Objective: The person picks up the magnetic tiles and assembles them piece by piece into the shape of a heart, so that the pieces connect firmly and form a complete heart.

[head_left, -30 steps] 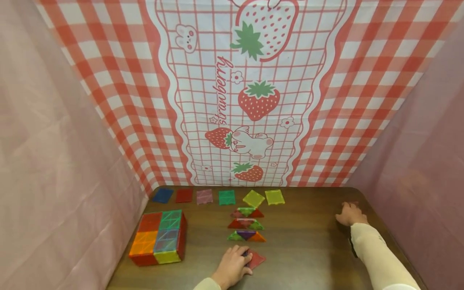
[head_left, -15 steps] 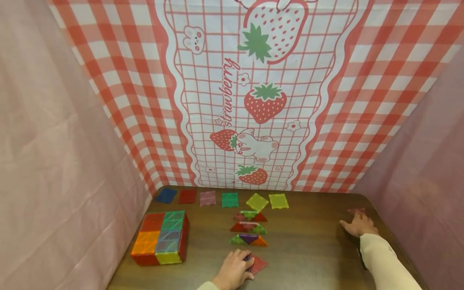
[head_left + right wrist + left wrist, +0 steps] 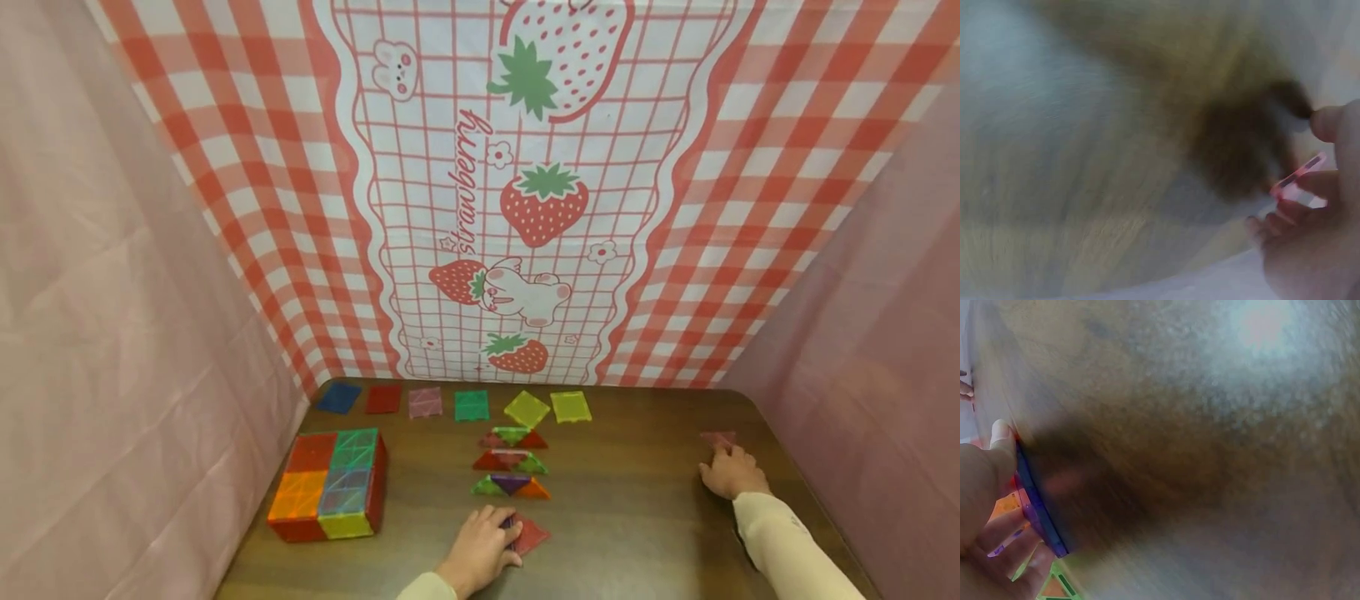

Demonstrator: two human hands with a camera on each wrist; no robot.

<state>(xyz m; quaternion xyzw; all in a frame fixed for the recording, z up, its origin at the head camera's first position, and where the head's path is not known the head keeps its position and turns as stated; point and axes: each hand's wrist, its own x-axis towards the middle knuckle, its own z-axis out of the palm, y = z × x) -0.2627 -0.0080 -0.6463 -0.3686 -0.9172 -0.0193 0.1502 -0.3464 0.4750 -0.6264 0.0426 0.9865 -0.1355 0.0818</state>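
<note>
Dial reference: head view, middle of the desk, 12 o'clock at the far edge. The checked cloth (image 3: pixel 543 200) hangs behind that edge. The desk (image 3: pixel 622 517) has rounded far corners at 10 and 2 o'clock. A broad stretch of wood runs between the strips and the right hand.

The box of coloured tiles (image 3: pixel 330 492) sits at 9 o'clock, near the left edge. The left hand (image 3: pixel 478 546) rests between 7 and 8 o'clock; the right hand (image 3: pixel 735 473) is at 3 o'clock, near the right edge.

Left grip: narrow, thumb and fingers pinching the blue-purple tile. Right grip: partly spread, thumb apart from the fingers, fingers touching the pink tile.

Three trapezoid strips (image 3: pixel 512 461) lie just left of centre, one behind another, long axes 9 to 3 o'clock. Six square tiles (image 3: pixel 472 406) form a row along the far edge, 10 to 12 o'clock.

The blue-purple tile (image 3: pixel 1038 503) is in the left hand; in the left wrist view its long axis runs 11 to 5 o'clock. The red tile (image 3: pixel 531 535), just beside that hand, points to 3 o'clock. The pink tile (image 3: pixel 717 436) is between 2 and 3 o'clock, partly hidden by fingers; in the right wrist view its visible edge runs 8 to 2 o'clock.
</note>
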